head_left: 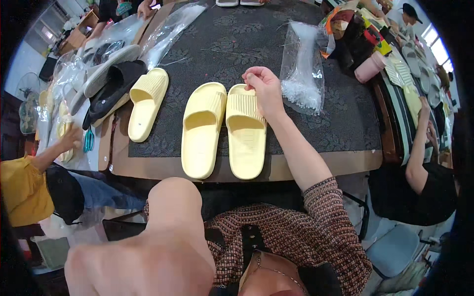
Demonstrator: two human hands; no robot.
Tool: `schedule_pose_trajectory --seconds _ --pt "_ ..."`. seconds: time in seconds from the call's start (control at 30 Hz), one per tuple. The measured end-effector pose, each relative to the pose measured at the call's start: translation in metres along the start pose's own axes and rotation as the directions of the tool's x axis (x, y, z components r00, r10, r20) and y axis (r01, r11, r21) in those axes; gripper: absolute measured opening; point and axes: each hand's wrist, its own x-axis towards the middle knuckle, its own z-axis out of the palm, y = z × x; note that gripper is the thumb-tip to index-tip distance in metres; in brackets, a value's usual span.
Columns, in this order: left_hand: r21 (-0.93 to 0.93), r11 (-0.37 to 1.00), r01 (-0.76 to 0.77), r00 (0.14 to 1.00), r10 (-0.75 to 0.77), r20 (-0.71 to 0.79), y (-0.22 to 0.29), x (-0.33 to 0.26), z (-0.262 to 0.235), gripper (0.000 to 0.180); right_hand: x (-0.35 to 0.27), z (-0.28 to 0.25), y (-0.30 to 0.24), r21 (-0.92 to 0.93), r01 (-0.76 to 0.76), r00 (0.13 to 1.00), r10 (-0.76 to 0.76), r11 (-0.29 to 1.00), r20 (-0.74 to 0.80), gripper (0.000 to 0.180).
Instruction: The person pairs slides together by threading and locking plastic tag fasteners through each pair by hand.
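Observation:
A pair of pale yellow slide slippers lies side by side near the table's front edge, toes pointing away: the left slipper and the right slipper. Over the toe end of the right slipper is my right hand, its fingers curled into a pinch; anything between them is too small to make out. My left hand is raised close at the lower left, large and blurred, with its fingers hidden. A third yellow slipper rests to the left of the pair.
A clear bag of small whitish plastic pieces lies right of my hand. Black and grey slippers are piled at left, near teal-handled scissors. A pink cup stands at right. Co-workers sit on both sides.

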Motion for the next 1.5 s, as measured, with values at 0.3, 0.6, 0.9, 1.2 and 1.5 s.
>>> schedule_pose_trajectory --seconds 0.3,0.6,0.9,1.2,1.5 --pt "0.696 0.480 0.533 0.771 -0.616 -0.165 0.003 -0.001 -0.029 0.010 0.000 -0.009 0.003 -0.016 0.008 1.000 -0.008 1.000 0.002 0.009" --pt "0.408 0.153 0.900 0.399 -0.669 -0.628 -0.025 -0.011 0.014 0.017 -0.001 -0.003 0.003 -0.027 0.003 1.000 -0.002 1.000 0.009 0.009" --pt "0.948 -0.048 0.314 0.581 -0.780 -0.232 -0.007 -0.018 -0.004 0.033 -0.001 0.002 0.001 -0.019 -0.004 1.000 0.004 1.000 0.022 0.009" --pt "0.919 -0.160 0.361 0.496 -0.801 -0.335 -0.021 0.003 -0.014 0.021 -0.001 -0.003 -0.001 -0.005 0.006 1.000 -0.006 1.000 0.011 0.009" --pt "0.417 -0.683 0.600 0.222 -0.359 -0.907 0.046 -0.053 -0.122 0.017 -0.008 0.001 -0.003 -0.032 0.084 0.996 -0.083 0.996 0.033 0.016"
